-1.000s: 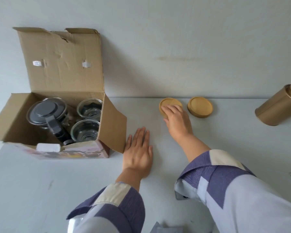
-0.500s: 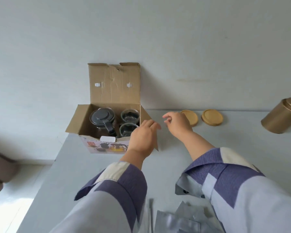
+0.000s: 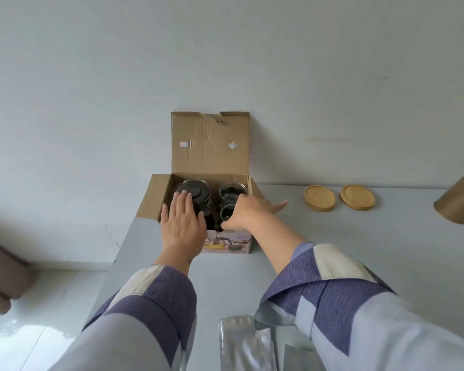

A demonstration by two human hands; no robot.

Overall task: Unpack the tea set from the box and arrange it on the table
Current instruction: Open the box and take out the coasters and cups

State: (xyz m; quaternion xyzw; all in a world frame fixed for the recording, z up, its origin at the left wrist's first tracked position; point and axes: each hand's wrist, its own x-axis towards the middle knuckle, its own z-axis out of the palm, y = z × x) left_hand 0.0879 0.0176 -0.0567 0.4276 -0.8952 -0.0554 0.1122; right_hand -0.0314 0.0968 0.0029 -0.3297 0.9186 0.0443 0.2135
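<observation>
Both hands over box [image 3: 198, 145] (open).

Matt cardboard box [image 3: 210, 145], glass cups [image 3: 232, 190]

Open cardboard box [image 3: 210, 145] on table, holding teapot [image 3: 196, 192], glass cups [image 3: 232, 190].

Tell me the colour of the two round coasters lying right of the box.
Light wooden tan, both round coasters; the head view shows it.
</observation>
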